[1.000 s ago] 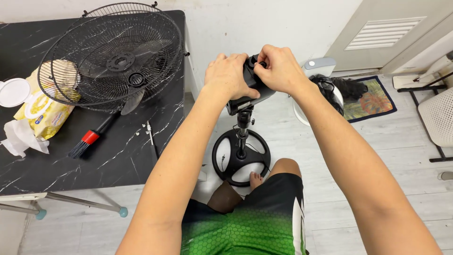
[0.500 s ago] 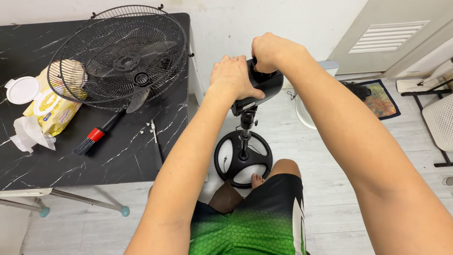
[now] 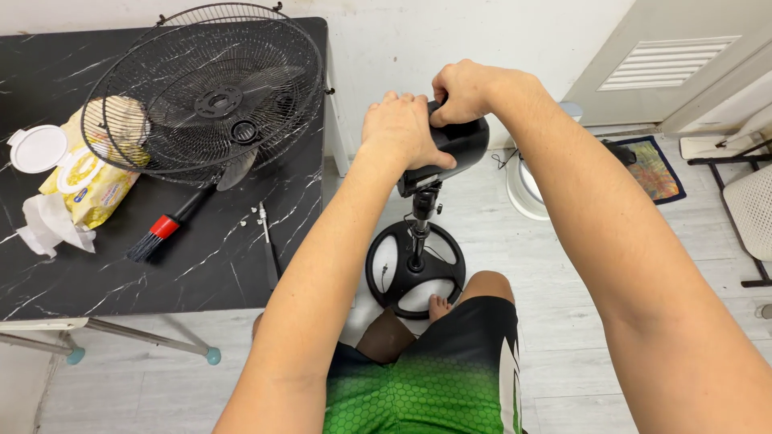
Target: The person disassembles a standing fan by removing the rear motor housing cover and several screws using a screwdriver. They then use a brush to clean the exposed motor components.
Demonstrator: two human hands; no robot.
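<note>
From my head view, the black fan motor housing [image 3: 454,149] sits atop its stand, right of the black table [image 3: 201,265]. My left hand [image 3: 402,128] wraps its side; my right hand [image 3: 465,90] clenches its top. It looks rigid, smooth, top-heavy; the body suits gripping. Since a second ago, my right hand rose above it.

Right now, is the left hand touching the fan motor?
Touching. The head view shows the left hand wrapped over the black fan motor, fingers pressed on its top.

Motor housing [image 3: 460,143] top under hands
</note>
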